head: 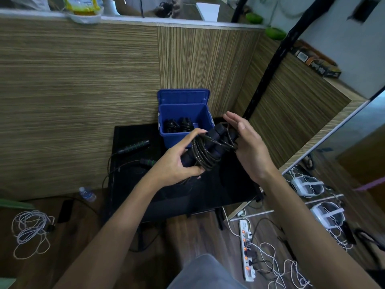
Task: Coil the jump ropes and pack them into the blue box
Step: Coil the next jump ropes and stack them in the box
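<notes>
Head view. The left hand (177, 161) grips a coiled jump rope (205, 152) above the black bench (145, 197): its fingers (192, 135) curl over the top of the loops and the thumb clamps the lower end of the handles (218, 134). The right hand (248, 142) sits at three o'clock of the bundle, fingers straight and slightly spread, palm against the upper end of the handles; whether the thumb hooks the cord I cannot tell.

The likeliest slip, as I judge it: the cord looks thin, stiff and springy, with a glossy speckled sheath, so the loops could fan out once the left grip loosens, and a strand already trails below that hand. The handles are fat, dark, matte cylinders lying side by side; they could roll apart and let the coil unwind.

The blue box (205, 115), hard smooth plastic with its lid tipped up behind, stands at twelve o'clock of the hands at the bench's far edge. Dark bundles (177, 125) already lie inside, so a loose coil may snag on the rim or sit proud.

At nine o'clock another rope (133, 146) lies uncoiled on the bench, its handles ringed in green, its cord hanging over the edge, where a moving arm could catch it.
</notes>
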